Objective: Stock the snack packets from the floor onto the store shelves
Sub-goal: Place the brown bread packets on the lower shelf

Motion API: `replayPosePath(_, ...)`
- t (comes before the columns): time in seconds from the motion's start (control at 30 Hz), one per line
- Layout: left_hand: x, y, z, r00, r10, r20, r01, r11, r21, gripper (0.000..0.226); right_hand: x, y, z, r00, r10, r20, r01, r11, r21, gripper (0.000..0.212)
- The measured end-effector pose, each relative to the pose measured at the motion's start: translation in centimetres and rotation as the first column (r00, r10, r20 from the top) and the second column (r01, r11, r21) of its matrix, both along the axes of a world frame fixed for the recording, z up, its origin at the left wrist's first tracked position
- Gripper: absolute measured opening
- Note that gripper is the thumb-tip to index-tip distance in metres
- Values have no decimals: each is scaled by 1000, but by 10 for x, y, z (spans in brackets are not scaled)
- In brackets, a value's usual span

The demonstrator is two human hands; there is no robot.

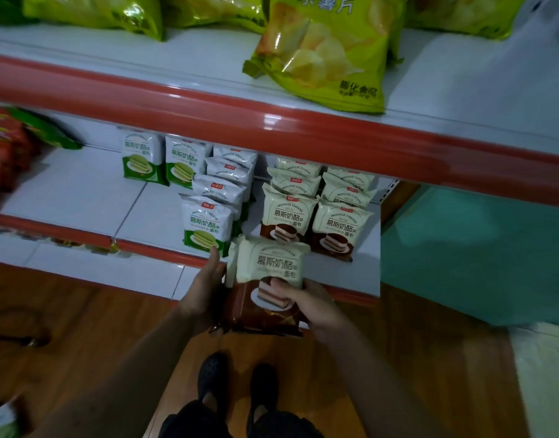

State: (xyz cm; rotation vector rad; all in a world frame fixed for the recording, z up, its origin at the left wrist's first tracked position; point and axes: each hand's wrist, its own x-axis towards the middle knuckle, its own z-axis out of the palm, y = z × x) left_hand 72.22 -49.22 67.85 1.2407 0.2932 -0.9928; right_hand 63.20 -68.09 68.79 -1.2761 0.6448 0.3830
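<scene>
Head view: a cream-and-brown mousse cheese bread packet (267, 276) is held upright in front of the lower shelf (82, 197), its top edge level with the shelf's red front lip, above the wooden floor (98, 327).

The right hand (309, 303) grips the packet at its 4 o'clock corner, thumb pressed on the printed cake and the other fingers tucked behind. The left hand (205, 286) lies at 9 o'clock of the packet, fingers straight and flat along its side, their tips reaching up to the shelf lip.

At 12 to 1 o'clock of the held packet, two rows of matching brown packets (287, 216) stand on the shelf, front to back. At 11 o'clock runs a row of green-and-white packets (208, 222), the nearest one just beside the left fingertips. Red packets (3, 153) sit far off at 9 o'clock.

The upper shelf (177, 58) at 12 o'clock carries yellow-green crisp bags (322, 49). At 6 o'clock, two dark shoes (212, 374) stand on the floor.
</scene>
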Motion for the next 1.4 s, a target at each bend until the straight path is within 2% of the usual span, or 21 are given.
replayPosePath(0.13,-6,9,-13,999,11,-34,-7,992,127,64,1,-5,-16,994,-105,-32,110,930,350,49)
replayPosePath(0.2,-7,15,-21,996,81,-33,-73,978,196,58,4,-11,-23,981,-188,-51,193,899,393,59)
replayPosePath(0.3,-10,27,-27,989,150,-18,-140,952,273,52,15,-30,-27,942,-332,-46,335,929,159,61)
replayPosePath(0.43,-8,47,-31,979,202,21,-198,926,321,50,37,-48,-36,909,-415,43,417,897,-148,20)
replayPosePath(0.47,-6,50,-30,978,204,33,-204,926,317,48,44,-50,-37,912,-403,72,408,881,-240,18)
replayPosePath(0.53,-2,51,-24,976,210,54,-216,928,303,41,58,-52,-41,921,-373,114,388,840,-379,26)
replayPosePath(0.6,1,51,-21,975,209,74,-222,928,298,39,72,-49,-44,936,-328,124,348,821,-453,35)
replayPosePath(0.8,2,57,-22,980,193,57,-201,933,298,46,94,-28,-62,971,-228,67,217,738,-639,37)
replayPosePath(0.93,0,63,-26,978,200,53,-206,935,289,47,96,-20,-71,972,-233,28,189,709,-680,38)
replayPosePath(1.23,3,75,-32,981,188,47,-193,938,287,39,98,-10,-72,962,-265,-62,169,760,-627,53)
replayPosePath(1.33,9,69,-32,983,172,56,-181,944,276,43,97,-12,-67,954,-287,-84,177,768,-615,60)
replayPosePath(1.4,12,65,-32,985,159,67,-171,949,264,46,90,-12,-60,941,-333,-61,232,766,-600,54)
